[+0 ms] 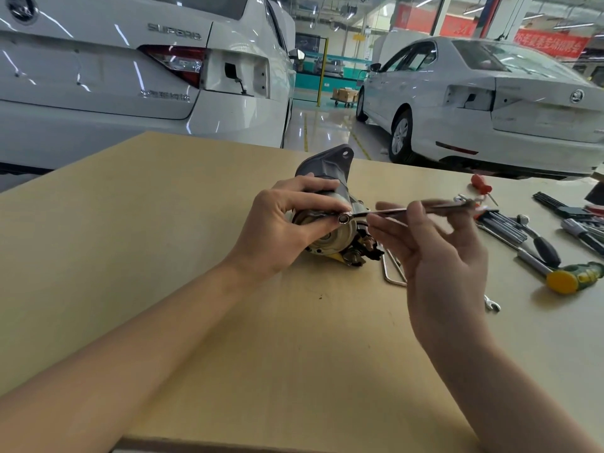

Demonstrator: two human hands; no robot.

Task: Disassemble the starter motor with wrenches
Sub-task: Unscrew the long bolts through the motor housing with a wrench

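Observation:
The grey starter motor lies on its side at the middle of the wooden table, its round rear end cap facing me. My left hand grips the motor body, with thumb and fingers curled round the end cap. A slim ring wrench has its ring end at the upper edge of the cap, beside my left thumb. My right hand pinches the wrench's shaft between thumb and forefinger, the other fingers spread loosely. The far end of the wrench is blurred.
Tools lie at the right: a set of hex keys, a yellow-and-green hammer, a red screwdriver, a ratchet handle, a small open-end wrench and a bent steel rod. Two white cars stand behind the table.

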